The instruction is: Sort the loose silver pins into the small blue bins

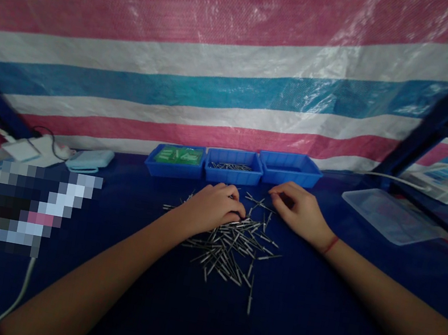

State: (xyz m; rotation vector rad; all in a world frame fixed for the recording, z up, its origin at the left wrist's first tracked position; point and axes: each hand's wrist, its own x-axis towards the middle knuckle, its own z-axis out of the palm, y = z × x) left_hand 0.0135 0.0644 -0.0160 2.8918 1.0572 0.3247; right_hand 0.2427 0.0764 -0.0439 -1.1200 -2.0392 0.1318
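In the head view, the loose pile of thin metal pins lies on the dark blue table, in front of three blue bins; the left hand rests over the pile's far side with fingers bent, hiding the pins beneath, so whether they grip any cannot be told; the right hand is at the pile's far right edge, thumb and forefinger curled with a narrow gap between, and its fingertips may or may not hold a pin; the left bin contains something green, its detail unclear, and the middle bin more pins; a blocky blur masks an object at left; the frame edges cut off both forearms.
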